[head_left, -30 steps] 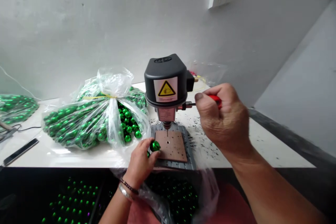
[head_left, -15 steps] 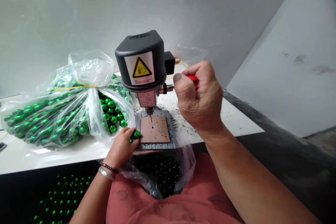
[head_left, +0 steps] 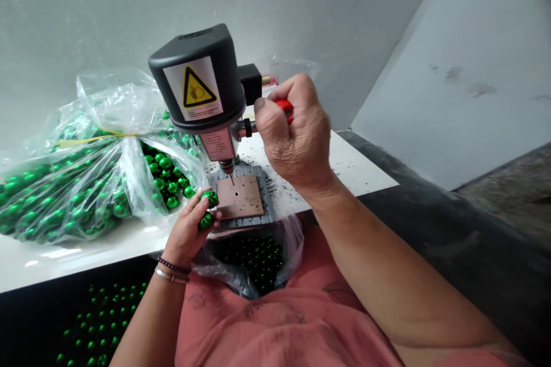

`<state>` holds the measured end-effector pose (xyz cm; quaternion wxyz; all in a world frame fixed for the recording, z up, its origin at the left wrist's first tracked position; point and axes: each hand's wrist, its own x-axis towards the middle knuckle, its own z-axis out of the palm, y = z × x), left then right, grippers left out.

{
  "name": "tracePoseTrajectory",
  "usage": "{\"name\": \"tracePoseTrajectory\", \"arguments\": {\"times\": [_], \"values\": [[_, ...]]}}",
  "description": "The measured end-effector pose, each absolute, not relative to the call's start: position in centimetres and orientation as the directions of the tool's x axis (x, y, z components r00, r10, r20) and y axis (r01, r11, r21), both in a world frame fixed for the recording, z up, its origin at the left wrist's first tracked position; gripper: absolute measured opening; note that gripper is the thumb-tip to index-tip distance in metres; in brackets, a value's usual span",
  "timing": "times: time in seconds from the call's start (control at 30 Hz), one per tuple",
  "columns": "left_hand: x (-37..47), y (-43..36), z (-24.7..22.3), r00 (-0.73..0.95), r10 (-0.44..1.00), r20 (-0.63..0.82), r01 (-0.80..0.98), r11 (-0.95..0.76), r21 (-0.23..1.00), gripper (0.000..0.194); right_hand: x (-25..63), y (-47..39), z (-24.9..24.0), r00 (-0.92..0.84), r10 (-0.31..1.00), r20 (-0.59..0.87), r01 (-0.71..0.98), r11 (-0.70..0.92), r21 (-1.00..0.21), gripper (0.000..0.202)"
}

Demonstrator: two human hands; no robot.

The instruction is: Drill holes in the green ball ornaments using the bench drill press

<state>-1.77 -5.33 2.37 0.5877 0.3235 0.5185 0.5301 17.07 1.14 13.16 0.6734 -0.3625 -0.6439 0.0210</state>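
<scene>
My left hand (head_left: 189, 226) holds two shiny green balls (head_left: 209, 199) in its fingers, at the left edge of a brown board (head_left: 246, 203). The board has a small dark hole and lies on the grey slotted base (head_left: 267, 209) of a drill press (head_left: 202, 80). Just above the board, the thin drill bit (head_left: 233, 179) points down. My right hand (head_left: 297, 135) is wrapped round the red knob (head_left: 285, 110) of the press handle, right of the black motor housing.
Clear plastic bags (head_left: 129, 169) of green balls lie on the white table (head_left: 370, 169) at the left. Dark chips are scattered round the base. An open bag (head_left: 293, 249) of green balls sits below the table edge. More green balls (head_left: 101, 327) show at the lower left.
The view has shifted, so the press and board appear further left. My left hand has turned, and two green balls now show more plainly in its fingers. My right hand still grips the knob.
</scene>
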Motion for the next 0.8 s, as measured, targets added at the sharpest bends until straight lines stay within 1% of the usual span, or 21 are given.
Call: {"name": "tracePoseTrajectory", "arguments": {"times": [0.03, 0.07, 0.13, 0.17, 0.23, 0.3, 0.4, 0.57, 0.67, 0.8], "values": [[-1.8, -5.2, 2.3, -0.117, 0.956, -0.271, -0.261, 0.233, 0.937, 0.054, 17.1, 1.2, 13.1, 0.168, 0.497, 0.851, 0.433, 0.738, -0.517, 0.021], [-1.8, -5.1, 2.2, -0.142, 0.954, -0.263, -0.195, 0.234, 0.953, 0.058, 17.1, 1.2, 13.1, 0.168, 0.500, 0.849, 0.430, 0.738, -0.520, 0.022], [-1.8, -4.5, 1.9, -0.203, 0.958, -0.202, 0.043, 0.215, 0.976, 0.063, 17.1, 1.2, 13.1, 0.171, 0.498, 0.850, 0.426, 0.740, -0.520, 0.023], [-1.7, -4.2, 1.9, -0.228, 0.961, -0.153, 0.191, 0.199, 0.961, 0.063, 17.1, 1.1, 13.1, 0.174, 0.496, 0.851, 0.427, 0.741, -0.519, 0.023], [-1.5, -3.4, 1.8, -0.239, 0.969, -0.068, 0.449, 0.173, 0.877, 0.058, 17.1, 1.0, 13.1, 0.176, 0.494, 0.851, 0.435, 0.737, -0.518, 0.022], [-1.2, -2.7, 1.8, -0.227, 0.973, -0.046, 0.600, 0.177, 0.780, 0.049, 17.1, 0.8, 13.2, 0.171, 0.504, 0.846, 0.447, 0.726, -0.523, 0.020], [-0.5, -1.8, 2.2, -0.198, 0.979, -0.051, 0.716, 0.180, 0.674, 0.042, 17.2, 0.7, 13.3, 0.166, 0.520, 0.838, 0.460, 0.710, -0.532, 0.017], [0.5, -0.9, 3.0, -0.143, 0.989, -0.032, 0.844, 0.139, 0.517, 0.044, 17.3, 0.6, 13.3, 0.156, 0.535, 0.831, 0.467, 0.701, -0.539, 0.017], [0.8, -0.5, 3.2, -0.092, 0.996, -0.019, 0.871, 0.090, 0.483, 0.046, 17.3, 0.6, 13.3, 0.153, 0.545, 0.824, 0.454, 0.702, -0.549, 0.019], [1.0, 0.0, 3.0, -0.054, 0.999, -0.005, 0.872, 0.050, 0.487, 0.047, 17.4, 0.7, 13.3, 0.132, 0.569, 0.812, 0.414, 0.713, -0.566, 0.017]]}}
